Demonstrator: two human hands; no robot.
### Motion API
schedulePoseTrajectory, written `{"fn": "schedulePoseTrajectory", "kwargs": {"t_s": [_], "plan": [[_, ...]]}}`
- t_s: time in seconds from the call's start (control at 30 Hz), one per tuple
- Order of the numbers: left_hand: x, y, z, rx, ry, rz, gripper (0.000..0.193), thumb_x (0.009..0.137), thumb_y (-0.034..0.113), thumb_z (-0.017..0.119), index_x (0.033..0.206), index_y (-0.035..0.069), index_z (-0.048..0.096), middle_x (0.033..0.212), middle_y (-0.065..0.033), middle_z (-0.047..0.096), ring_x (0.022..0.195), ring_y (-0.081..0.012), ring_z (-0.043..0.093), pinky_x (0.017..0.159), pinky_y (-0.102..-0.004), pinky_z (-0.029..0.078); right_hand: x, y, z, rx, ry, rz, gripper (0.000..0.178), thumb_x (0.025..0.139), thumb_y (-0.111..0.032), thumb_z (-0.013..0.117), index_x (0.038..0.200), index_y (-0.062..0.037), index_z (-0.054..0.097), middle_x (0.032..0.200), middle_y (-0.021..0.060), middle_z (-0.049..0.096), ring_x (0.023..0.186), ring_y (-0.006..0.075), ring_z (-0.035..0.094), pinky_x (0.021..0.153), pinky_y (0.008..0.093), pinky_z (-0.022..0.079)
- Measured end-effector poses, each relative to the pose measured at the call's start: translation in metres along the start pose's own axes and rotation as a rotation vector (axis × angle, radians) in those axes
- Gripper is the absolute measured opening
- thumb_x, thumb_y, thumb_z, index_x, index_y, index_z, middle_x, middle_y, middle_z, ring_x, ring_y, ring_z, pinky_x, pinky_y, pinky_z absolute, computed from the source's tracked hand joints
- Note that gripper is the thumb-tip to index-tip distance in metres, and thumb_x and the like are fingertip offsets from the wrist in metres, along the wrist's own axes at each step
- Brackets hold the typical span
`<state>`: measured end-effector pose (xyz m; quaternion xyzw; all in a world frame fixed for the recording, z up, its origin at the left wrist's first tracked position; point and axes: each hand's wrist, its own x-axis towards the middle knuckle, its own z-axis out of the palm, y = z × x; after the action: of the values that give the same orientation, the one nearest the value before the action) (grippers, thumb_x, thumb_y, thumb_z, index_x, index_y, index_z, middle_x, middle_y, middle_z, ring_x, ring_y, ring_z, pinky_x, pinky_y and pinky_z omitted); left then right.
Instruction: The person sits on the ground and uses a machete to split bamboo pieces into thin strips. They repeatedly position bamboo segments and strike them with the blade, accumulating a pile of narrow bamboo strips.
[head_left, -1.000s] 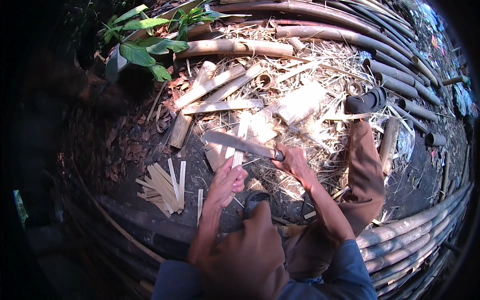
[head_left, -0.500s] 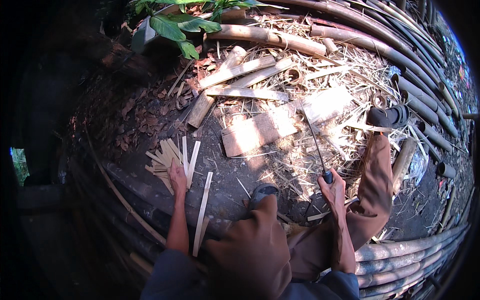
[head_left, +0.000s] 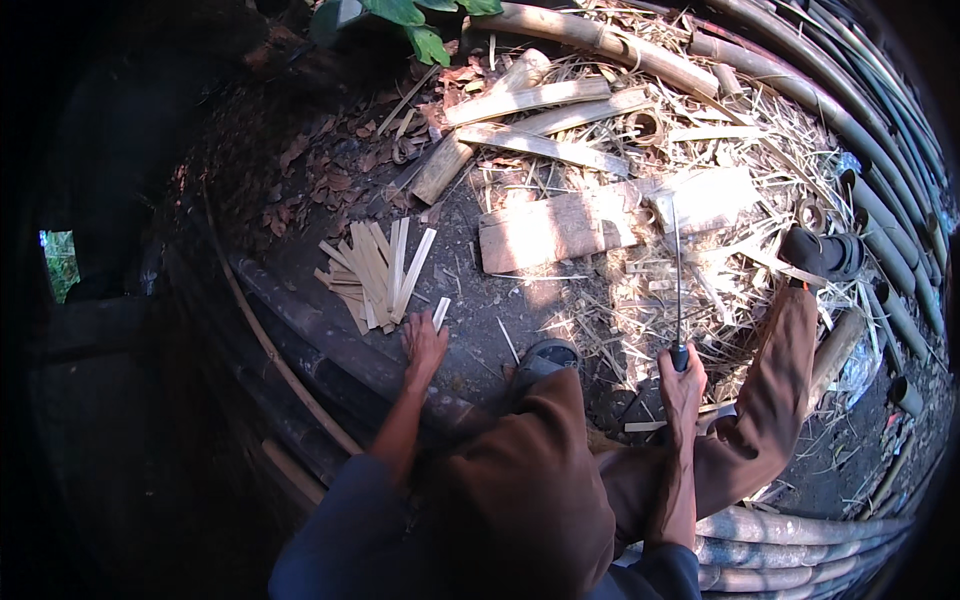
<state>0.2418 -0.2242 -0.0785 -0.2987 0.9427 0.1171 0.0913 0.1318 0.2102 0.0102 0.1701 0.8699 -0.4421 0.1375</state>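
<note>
My left hand [head_left: 424,346] reaches over a pale bamboo strip [head_left: 441,312], its fingers apart and touching or just above the strip. Most of that strip is hidden under the hand and wrist. Just beyond the fingertips, a fanned heap of bamboo strips [head_left: 372,275] lies on the dark ground. My right hand [head_left: 683,380] is closed round the dark handle of a long, thin-bladed knife [head_left: 677,270]. Its blade points away from me, its tip over a flat wooden board [head_left: 555,233].
Split bamboo pieces [head_left: 545,147] lie beyond the board. Shavings [head_left: 640,310] cover the ground around my feet. Long bamboo poles [head_left: 800,80] curve along the far right, and more poles [head_left: 790,527] lie at the near right. A dark pole [head_left: 310,310] runs along the left.
My left hand has left the heap of strips and come back toward me, over the single strip. The knife has swung more upright in my right hand. The view has shifted.
</note>
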Motion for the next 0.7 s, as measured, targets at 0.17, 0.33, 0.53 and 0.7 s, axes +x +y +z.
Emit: {"fn": "schedulePoseTrajectory", "kwargs": {"t_s": [0.17, 0.33, 0.53, 0.7], "plan": [[0.064, 0.140, -0.029, -0.340, 0.155, 0.391, 0.034, 0.088, 0.015, 0.061, 0.116, -0.003, 0.055, 0.108, -0.0231, 0.057, 0.104, -0.0365, 0.056, 0.093, -0.0433, 0.043, 0.009, 0.001, 0.010, -0.057, -0.124, 0.014, 0.032, 0.082, -0.031, 0.063, 0.083, 0.0001, 0.055, 0.064, 0.0173, 0.055, 0.058, 0.0330, 0.055, 0.059, 0.0402, 0.045], [0.093, 0.353, -0.053, -0.732, -0.041, 0.851, 0.017, 0.092, 0.011, 0.056, 0.104, 0.000, 0.060, 0.089, -0.0153, 0.063, 0.077, -0.0258, 0.064, 0.070, -0.0346, 0.052, 0.007, 0.041, 0.049, -0.074, -0.264, 0.023, 0.032, 0.077, -0.029, 0.066, 0.087, 0.0006, 0.061, 0.062, 0.0136, 0.055, 0.059, 0.0147, 0.053, 0.058, 0.0359, 0.045], [0.123, 0.451, 0.036, -0.104, 0.093, 1.203, 0.046, 0.087, 0.035, 0.064, 0.114, 0.001, 0.048, 0.105, -0.0194, 0.055, 0.103, -0.0337, 0.054, 0.079, -0.0479, 0.049, 0.022, 0.024, 0.060, 0.105, -0.368, 0.036, 0.030, 0.080, -0.028, 0.070, 0.087, -0.0004, 0.061, 0.061, 0.0068, 0.053, 0.058, 0.0132, 0.050, 0.055, 0.0330, 0.043], [0.143, 0.469, 0.031, -0.160, -0.226, 1.021, 0.049, 0.087, 0.027, 0.060, 0.126, -0.002, 0.051, 0.110, -0.0227, 0.059, 0.091, -0.0351, 0.060, 0.080, -0.0467, 0.048, 0.029, 0.040, 0.062, 0.218, -0.382, 0.108, 0.030, 0.083, -0.032, 0.067, 0.087, -0.0030, 0.061, 0.064, 0.0021, 0.054, 0.059, 0.0126, 0.049, 0.056, 0.0313, 0.042]]}}
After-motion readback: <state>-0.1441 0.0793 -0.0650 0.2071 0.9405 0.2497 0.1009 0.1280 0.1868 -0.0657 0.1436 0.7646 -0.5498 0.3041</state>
